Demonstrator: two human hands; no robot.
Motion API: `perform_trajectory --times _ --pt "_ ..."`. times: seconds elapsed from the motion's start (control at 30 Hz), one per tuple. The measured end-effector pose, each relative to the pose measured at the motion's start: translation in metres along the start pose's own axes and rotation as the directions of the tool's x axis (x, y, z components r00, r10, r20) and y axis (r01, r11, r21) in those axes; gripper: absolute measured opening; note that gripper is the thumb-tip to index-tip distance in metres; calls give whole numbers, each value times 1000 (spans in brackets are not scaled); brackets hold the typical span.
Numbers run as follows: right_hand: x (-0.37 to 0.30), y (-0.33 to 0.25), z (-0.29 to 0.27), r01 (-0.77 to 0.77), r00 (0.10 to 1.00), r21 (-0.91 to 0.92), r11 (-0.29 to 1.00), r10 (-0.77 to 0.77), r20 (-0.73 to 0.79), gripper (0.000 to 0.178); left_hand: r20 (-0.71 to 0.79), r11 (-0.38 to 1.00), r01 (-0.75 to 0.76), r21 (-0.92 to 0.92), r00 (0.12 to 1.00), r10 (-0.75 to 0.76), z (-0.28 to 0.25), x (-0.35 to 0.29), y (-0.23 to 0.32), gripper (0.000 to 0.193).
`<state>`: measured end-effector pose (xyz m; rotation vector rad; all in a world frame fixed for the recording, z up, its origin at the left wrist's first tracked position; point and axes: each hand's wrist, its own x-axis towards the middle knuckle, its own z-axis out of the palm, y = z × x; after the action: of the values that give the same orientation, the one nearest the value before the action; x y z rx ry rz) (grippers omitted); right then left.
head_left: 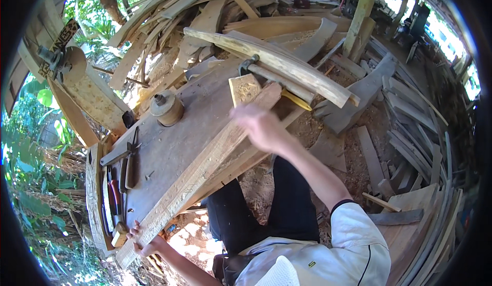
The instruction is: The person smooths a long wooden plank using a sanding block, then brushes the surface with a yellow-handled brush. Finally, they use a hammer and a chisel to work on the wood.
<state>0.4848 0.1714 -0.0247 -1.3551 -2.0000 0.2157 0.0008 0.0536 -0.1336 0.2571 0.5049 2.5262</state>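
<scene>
A long wooden plank (192, 178) lies slantwise across the workbench (200, 99), from near left to far right. My left hand (144, 244) is closed around its near end, fingers curled over the edge. Over the plank's far part is my right hand (261, 127), smeared by motion. Its fingers are blurred, so I cannot tell whether they hold anything. Just beyond it sits a pale wooden block (244, 90) with a rough top. Behind the block, a metal bar clamp (282, 81) lies alongside a thick timber (271, 63).
On the bench stands a round tan container (167, 108) with a dark top. Several hand tools (120, 178), one red-handled, rest along the left edge. Piled boards (205, 9) fill the far side, and stacked strips (417, 122) line the right. A wooden post (363, 17) rises at far right.
</scene>
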Motion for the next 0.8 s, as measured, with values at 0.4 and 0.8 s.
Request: perform_trajectory --times 0.4,0.8 --pt "7 34 -36 -302 923 -76 950 271 -275 26 6 999 51 -6 999 -51 8 -4 -4 28" --pt "-1 4 -17 -141 909 -196 970 49 -415 19 -35 999 18 -30 999 -19 3 5 -2 29"
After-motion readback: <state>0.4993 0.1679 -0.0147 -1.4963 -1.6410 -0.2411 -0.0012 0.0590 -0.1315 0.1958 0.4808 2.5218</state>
